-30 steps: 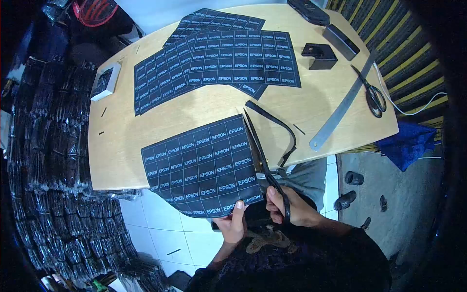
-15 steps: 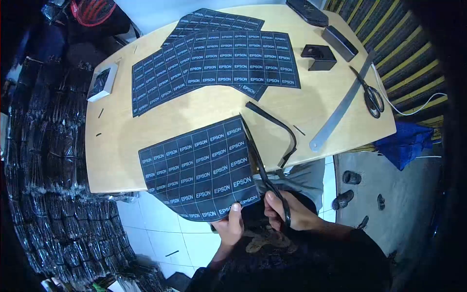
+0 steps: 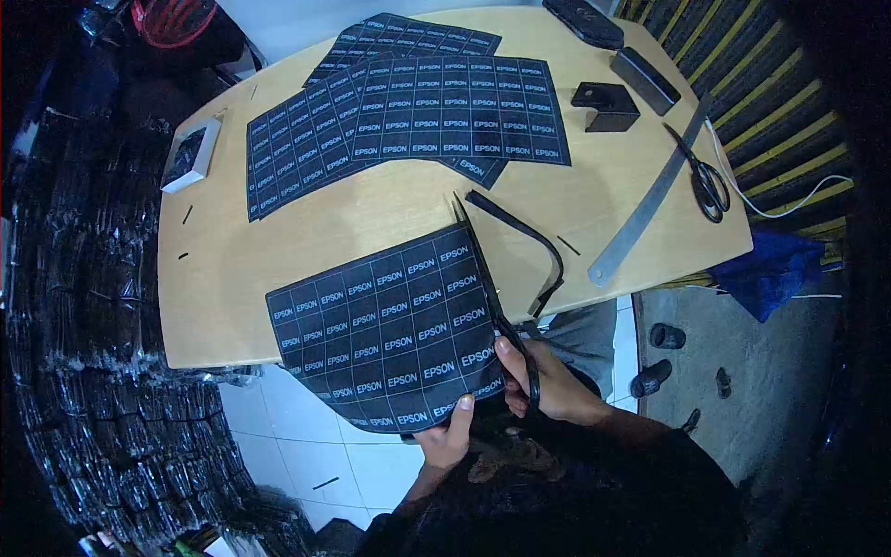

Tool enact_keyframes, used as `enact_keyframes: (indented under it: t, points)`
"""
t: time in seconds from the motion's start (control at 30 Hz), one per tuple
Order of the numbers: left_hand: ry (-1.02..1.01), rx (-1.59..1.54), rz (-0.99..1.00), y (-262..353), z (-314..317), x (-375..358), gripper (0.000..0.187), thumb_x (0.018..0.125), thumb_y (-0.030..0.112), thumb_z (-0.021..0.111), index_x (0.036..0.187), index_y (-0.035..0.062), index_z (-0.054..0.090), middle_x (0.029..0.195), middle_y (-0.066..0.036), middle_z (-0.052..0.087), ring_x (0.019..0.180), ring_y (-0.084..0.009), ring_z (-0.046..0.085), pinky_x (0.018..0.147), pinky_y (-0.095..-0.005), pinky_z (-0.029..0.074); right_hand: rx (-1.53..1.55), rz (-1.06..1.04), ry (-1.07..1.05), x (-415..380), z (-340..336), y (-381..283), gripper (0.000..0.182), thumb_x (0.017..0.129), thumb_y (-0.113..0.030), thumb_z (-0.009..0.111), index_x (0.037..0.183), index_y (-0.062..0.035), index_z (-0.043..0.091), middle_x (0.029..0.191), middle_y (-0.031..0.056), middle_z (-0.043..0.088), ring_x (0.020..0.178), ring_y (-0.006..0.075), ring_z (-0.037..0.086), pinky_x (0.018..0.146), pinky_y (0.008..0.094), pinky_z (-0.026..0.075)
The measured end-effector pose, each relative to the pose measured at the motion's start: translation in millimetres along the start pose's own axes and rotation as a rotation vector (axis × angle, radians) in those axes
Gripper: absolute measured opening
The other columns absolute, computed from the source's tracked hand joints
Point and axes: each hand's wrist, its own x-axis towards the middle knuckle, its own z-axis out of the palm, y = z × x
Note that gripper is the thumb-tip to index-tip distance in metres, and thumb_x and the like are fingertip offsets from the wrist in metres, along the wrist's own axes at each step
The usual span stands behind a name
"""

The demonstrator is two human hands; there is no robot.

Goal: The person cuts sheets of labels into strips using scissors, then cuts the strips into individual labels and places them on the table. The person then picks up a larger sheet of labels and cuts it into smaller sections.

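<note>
A dark sheet printed with rows of EPSON labels (image 3: 385, 325) extends over the table's front edge. My left hand (image 3: 448, 436) pinches its lower edge, thumb on top, the other fingers mostly hidden underneath. My right hand (image 3: 554, 382) is closed around the handles of black scissors (image 3: 506, 330) at the sheet's right edge. The blades run along that edge, their tips sticking out past the sheet's top corner, slightly apart. A narrow, curved black strip (image 3: 524, 227) lies on the table just right of the blades.
Several more EPSON sheets (image 3: 455, 107) overlap at the back of the wooden table (image 3: 223, 306). To the right lie a steel ruler (image 3: 640, 218), a second pair of scissors (image 3: 707, 186), a bent black piece (image 3: 608, 110) and dark cases. A small white box (image 3: 193, 156) sits at left.
The scissors and my right hand have moved forward along the sheet's right edge, so the tips now pass its top corner. My left hand and the sheet's lower part have shifted slightly right.
</note>
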Motion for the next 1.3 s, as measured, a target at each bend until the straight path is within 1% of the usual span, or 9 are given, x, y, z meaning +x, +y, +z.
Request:
enact_keyframes:
  t: [0.43,0.57,0.7,0.77,0.83,0.9,1.03,1.2,1.3]
  points:
    - [0.019,-0.060,-0.047,-2,1,0,0.028,0.078,0.004,0.064,0.103,-0.0042,0.054,0.101,-0.012,0.058,0.091,-0.0193,0.056,0.083,-0.0313,0.042,-0.033,0.016,0.059,3,0,0,0.052,0.091,-0.049,0.040,0.079,0.0008,0.046,0.052,0.0020,0.042,0.040,0.0125,0.049,0.037,0.0264,0.041]
    - [-0.039,-0.034,-0.072,-11,-1,3,0.035,0.079,0.005,0.064,0.109,-0.0040,0.049,0.105,-0.011,0.056,0.092,-0.0182,0.054,0.084,-0.0308,0.042,0.022,-0.044,0.069,6,-5,4,0.046,0.091,-0.045,0.042,0.076,-0.0018,0.044,0.052,0.0013,0.042,0.040,0.0113,0.047,0.037,0.0257,0.039]
    - [-0.017,-0.038,-0.136,-23,-3,4,0.041,0.079,0.002,0.064,0.115,-0.0034,0.043,0.107,-0.012,0.054,0.092,-0.0179,0.055,0.082,-0.0298,0.045,0.055,-0.068,0.042,4,-11,3,0.040,0.091,-0.043,0.044,0.076,-0.0062,0.040,0.054,-0.0004,0.039,0.041,0.0094,0.042,0.038,0.0252,0.036]
    - [0.020,-0.168,-0.335,-22,2,5,0.044,0.080,-0.001,0.062,0.117,-0.0037,0.039,0.108,-0.014,0.053,0.095,-0.0193,0.055,0.080,-0.0315,0.049,0.064,-0.072,0.027,2,-16,15,0.038,0.090,-0.042,0.046,0.080,-0.0060,0.040,0.057,-0.0009,0.038,0.043,0.0086,0.041,0.039,0.0239,0.034]
    - [0.055,-0.225,-0.370,-23,7,7,0.043,0.081,-0.001,0.060,0.118,-0.0044,0.037,0.109,-0.015,0.052,0.096,-0.0214,0.055,0.078,-0.0343,0.053,0.116,-0.144,0.063,-1,-19,23,0.030,0.091,-0.031,0.051,0.076,-0.0055,0.043,0.055,-0.0015,0.043,0.041,0.0076,0.044,0.037,0.0224,0.035]
    - [0.047,-0.404,-0.434,-31,9,10,0.044,0.082,-0.001,0.058,0.120,-0.0036,0.036,0.110,-0.016,0.051,0.096,-0.0228,0.056,0.080,-0.0365,0.053,0.192,-0.191,0.028,-4,-20,27,0.027,0.089,-0.028,0.054,0.079,-0.0059,0.043,0.056,-0.0025,0.042,0.042,0.0070,0.043,0.038,0.0222,0.034]
    - [0.039,-0.404,-0.500,-33,8,19,0.036,0.084,0.005,0.058,0.116,0.0020,0.044,0.111,-0.012,0.052,0.099,-0.0234,0.055,0.079,-0.0375,0.052,0.213,-0.265,0.028,-8,-28,31,0.027,0.089,-0.030,0.053,0.084,-0.0062,0.042,0.057,-0.0023,0.041,0.043,0.0069,0.041,0.038,0.0228,0.033]
    - [0.032,-0.506,-0.486,-33,7,37,0.025,0.085,0.004,0.056,0.109,-0.0002,0.051,0.102,-0.010,0.057,0.089,-0.0166,0.059,0.074,-0.0331,0.055,0.217,-0.273,0.073,-8,-37,34,0.029,0.090,-0.033,0.050,0.084,-0.0059,0.042,0.058,-0.0014,0.038,0.043,0.0069,0.040,0.038,0.0225,0.033]
    - [0.030,-0.492,-0.511,-26,7,44,0.027,0.085,0.005,0.057,0.111,0.0007,0.050,0.103,-0.010,0.057,0.090,-0.0167,0.059,0.074,-0.0327,0.055,0.242,-0.278,0.058,-9,-35,31,0.031,0.090,-0.035,0.051,0.084,-0.0057,0.041,0.058,-0.0016,0.037,0.042,0.0066,0.038,0.038,0.0219,0.033]
